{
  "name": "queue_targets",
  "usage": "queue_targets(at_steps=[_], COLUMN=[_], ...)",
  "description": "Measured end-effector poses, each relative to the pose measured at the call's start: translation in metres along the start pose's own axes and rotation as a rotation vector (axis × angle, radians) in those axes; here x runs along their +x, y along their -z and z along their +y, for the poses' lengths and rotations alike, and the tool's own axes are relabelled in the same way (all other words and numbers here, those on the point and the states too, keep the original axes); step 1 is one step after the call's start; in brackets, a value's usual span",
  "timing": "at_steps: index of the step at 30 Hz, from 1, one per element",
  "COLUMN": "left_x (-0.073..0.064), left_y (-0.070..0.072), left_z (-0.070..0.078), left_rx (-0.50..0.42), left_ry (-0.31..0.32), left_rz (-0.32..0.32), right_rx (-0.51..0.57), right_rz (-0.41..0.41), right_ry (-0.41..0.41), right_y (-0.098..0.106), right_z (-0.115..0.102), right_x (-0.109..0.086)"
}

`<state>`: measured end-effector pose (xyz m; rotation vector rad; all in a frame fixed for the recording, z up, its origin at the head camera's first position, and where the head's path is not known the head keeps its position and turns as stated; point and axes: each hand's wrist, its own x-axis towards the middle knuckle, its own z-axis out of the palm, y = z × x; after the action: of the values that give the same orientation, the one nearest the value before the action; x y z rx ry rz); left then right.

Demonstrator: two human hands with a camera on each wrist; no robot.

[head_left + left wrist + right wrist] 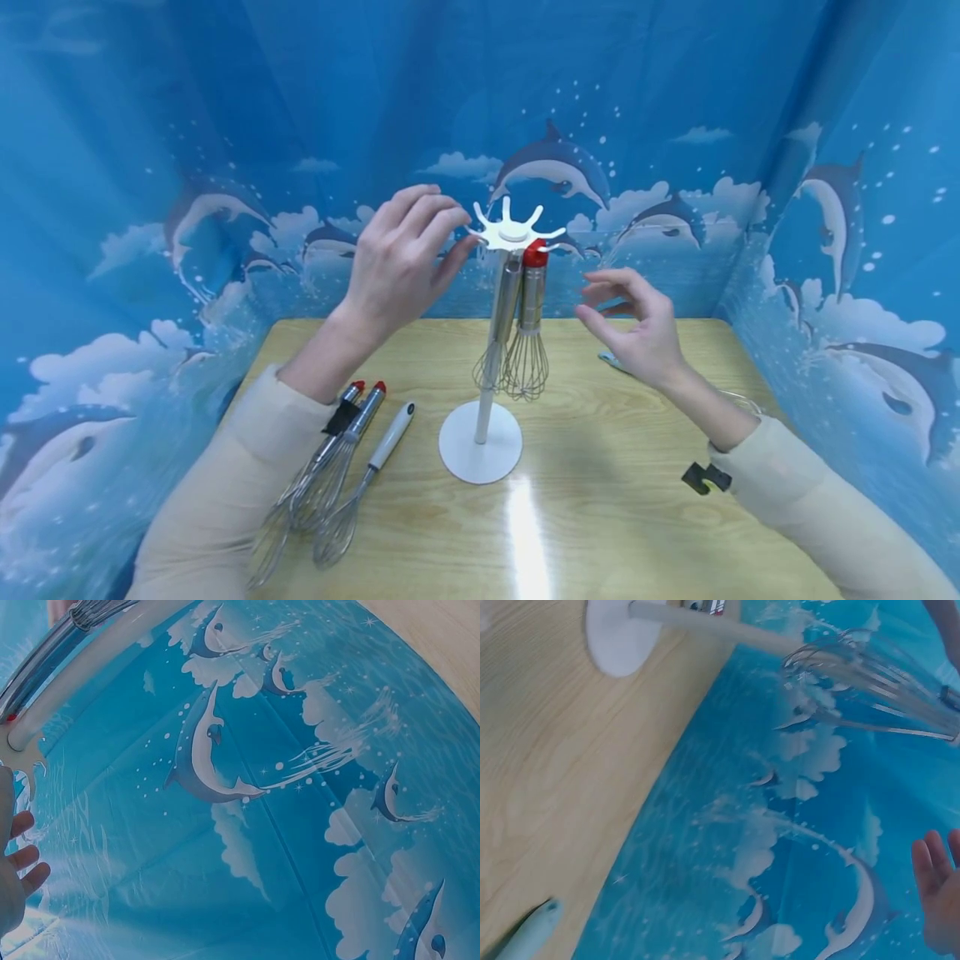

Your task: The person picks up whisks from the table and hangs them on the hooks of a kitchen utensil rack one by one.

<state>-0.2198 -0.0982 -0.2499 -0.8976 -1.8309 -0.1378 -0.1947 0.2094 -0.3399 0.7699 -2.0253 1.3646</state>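
A white whisk stand [480, 442] rises from a round base to a top ring of curved hooks [513, 230]. My left hand [401, 250] is at the left side of the ring, thumb and index finger pinching one hook. Two metal whisks hang beside the post: one with a red end cap [533, 287], the other [507, 300] close against the post. To the right of the stand, apart from the whisks, my right hand [633, 321] hovers with loosely bent fingers and holds nothing. Its fingers [934, 862] show at the edge of the right wrist view.
Left of the base lie red-tipped whisks [360, 425] and a white-handled whisk [390, 437] on the wooden table [600, 500]. A light-blue handle [611, 360] lies behind my right hand, and wire loops [741, 402] near my right wrist. A dolphin-print curtain [480, 100] surrounds the table.
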Motion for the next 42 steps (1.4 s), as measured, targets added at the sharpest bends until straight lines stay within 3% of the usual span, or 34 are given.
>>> queue_targets(at_steps=[14, 32, 42], left_x=[0.001, 0.000, 0.000], left_y=[0.001, 0.001, 0.001], left_z=[0.000, 0.001, 0.001], left_rx=[0.017, 0.018, 0.013], left_ry=[0.003, 0.005, 0.006], left_rz=[-0.005, -0.013, -0.007], right_rx=[-0.111, -0.400, -0.485], right_rz=[-0.090, -0.224, -0.321], right_ry=[-0.057, -0.136, -0.238], right_y=[0.023, 0.044, 0.049], right_z=[0.043, 0.110, 0.136], right_x=[-0.024, -0.060, -0.069])
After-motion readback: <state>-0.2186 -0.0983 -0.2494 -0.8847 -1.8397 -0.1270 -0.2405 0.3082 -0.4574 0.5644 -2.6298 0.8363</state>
